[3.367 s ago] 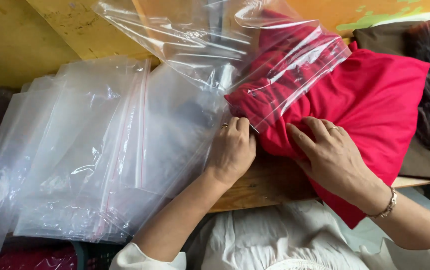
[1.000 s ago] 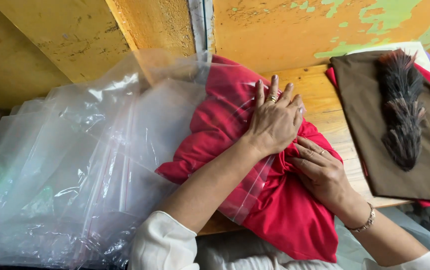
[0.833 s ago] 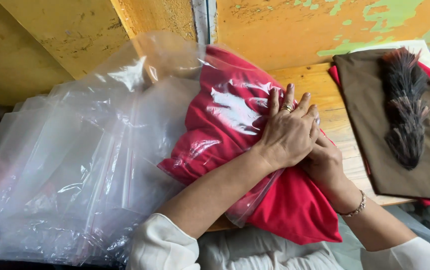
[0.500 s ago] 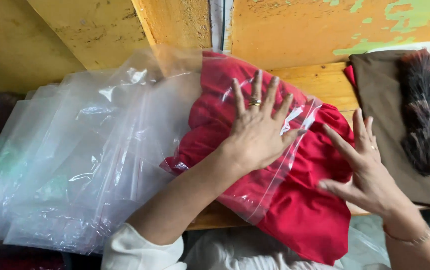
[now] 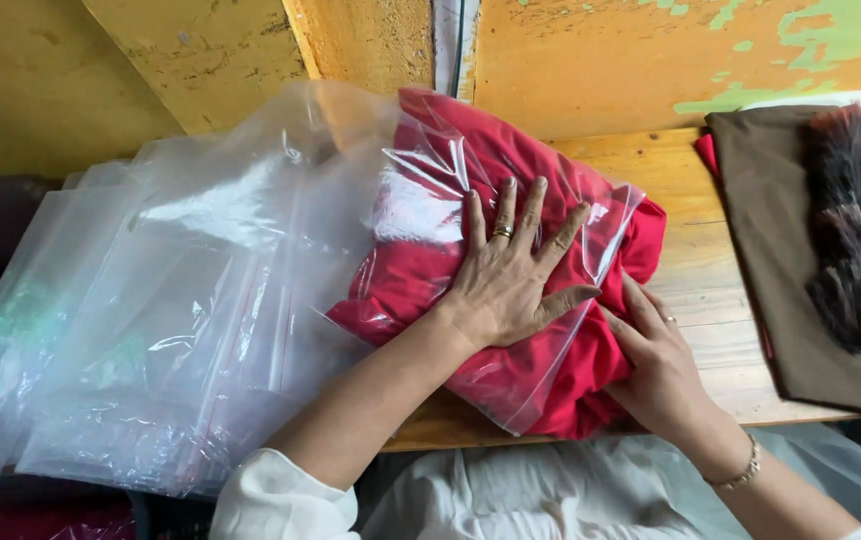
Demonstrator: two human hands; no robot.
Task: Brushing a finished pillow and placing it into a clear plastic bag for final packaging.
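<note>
- Half a second ago our right hand (image 5: 663, 368) hung in the air with its fingers fanned, clear of the red cloth (image 5: 591, 375). Now it has come down against the lower right side of the bundle, where the cloth sticks out of the clear plastic bag (image 5: 421, 190).
- Our left hand (image 5: 509, 285) has stayed on top of the bag. Its grip is spread wide, palm flat, pinching nothing, only pressing the plastic down on the cloth.
- The right hand's grip looks loosely curled against the cloth. We cannot tell whether its fingertips pinch the fabric or just push at it, as they are partly tucked under the bundle.
- The cloth sits mostly inside the bag, on the left end of the wooden desk (image 5: 696, 290), against the yellow wall (image 5: 591, 60). Only a lump at the bag's mouth remains outside.
- With one hand holding it down and the other back at the open end, we judge that the stuffing goes on and is nearly through.
- The pile of empty clear bags (image 5: 151, 340) lies to the left, and the brown cloth (image 5: 781, 260) with the dark feathery tuft (image 5: 851, 240) on it lies well apart to the right.
</note>
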